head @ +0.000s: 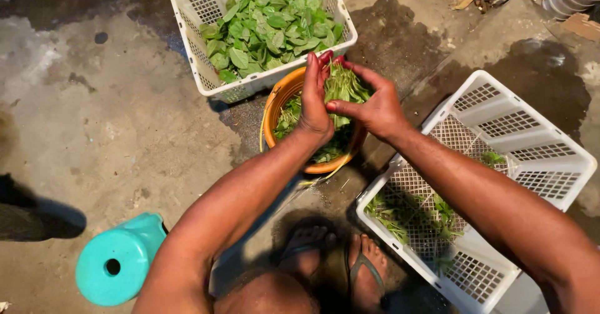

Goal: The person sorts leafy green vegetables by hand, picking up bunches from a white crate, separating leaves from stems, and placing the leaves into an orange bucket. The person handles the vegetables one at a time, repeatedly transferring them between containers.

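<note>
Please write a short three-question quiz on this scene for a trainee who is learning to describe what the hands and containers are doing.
1. True or false: both hands hold a leafy stem over the orange bowl.
2. Which container is heaped with picked leaves? A) the far white basket B) the near white basket C) the teal stool
3. What lies in the near white basket?

Key:
1. True: the left hand and right hand pinch a leafy stem above the orange bowl.
2. A: the far white basket; the teal stool holds nothing.
3. Only a few scattered stems lie in the near white basket.
</note>
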